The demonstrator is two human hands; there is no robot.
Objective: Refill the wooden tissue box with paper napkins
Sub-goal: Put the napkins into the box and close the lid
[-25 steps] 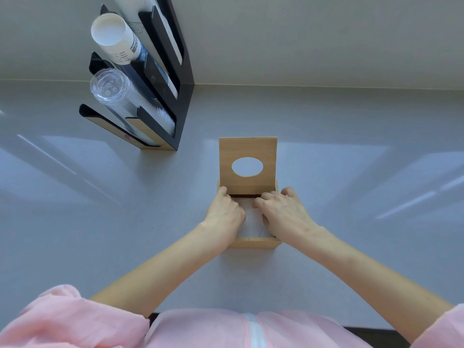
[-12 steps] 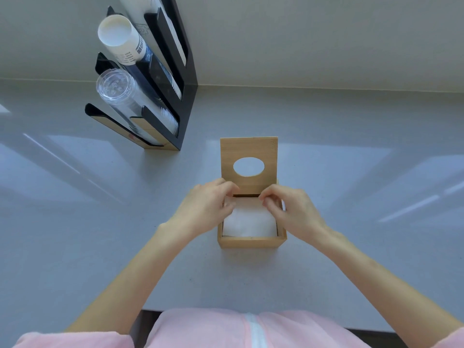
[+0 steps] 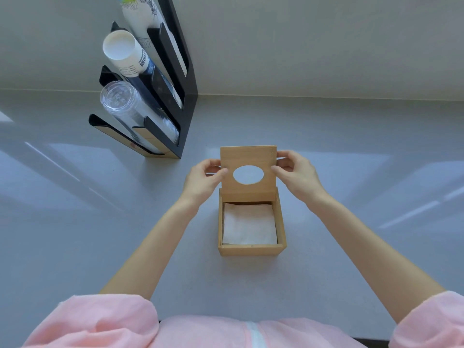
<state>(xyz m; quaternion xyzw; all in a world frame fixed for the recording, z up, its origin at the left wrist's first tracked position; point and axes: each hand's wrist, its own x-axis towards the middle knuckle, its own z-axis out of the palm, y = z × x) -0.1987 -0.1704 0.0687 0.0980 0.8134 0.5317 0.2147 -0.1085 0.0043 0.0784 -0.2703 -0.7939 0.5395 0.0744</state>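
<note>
A square wooden tissue box [image 3: 251, 249] stands on the grey counter in front of me. A stack of white paper napkins [image 3: 249, 223] lies flat inside it, filling the floor of the box. The box's hinged wooden lid [image 3: 248, 154], with an oval hole, stands upright at the far side. My left hand [image 3: 204, 180] pinches the lid's left edge with thumb and fingers. My right hand [image 3: 297, 177] grips the lid's right edge the same way.
A black cup dispenser rack [image 3: 175, 101] stands at the back left against the wall, holding a stack of white paper cups [image 3: 125, 54] and a stack of clear plastic cups [image 3: 125, 106]. The grey counter [image 3: 351, 172] meets the wall behind.
Both hands have come up out of the box, leaving the napkins lying in it, and have moved to the two side edges of the upright lid.
</note>
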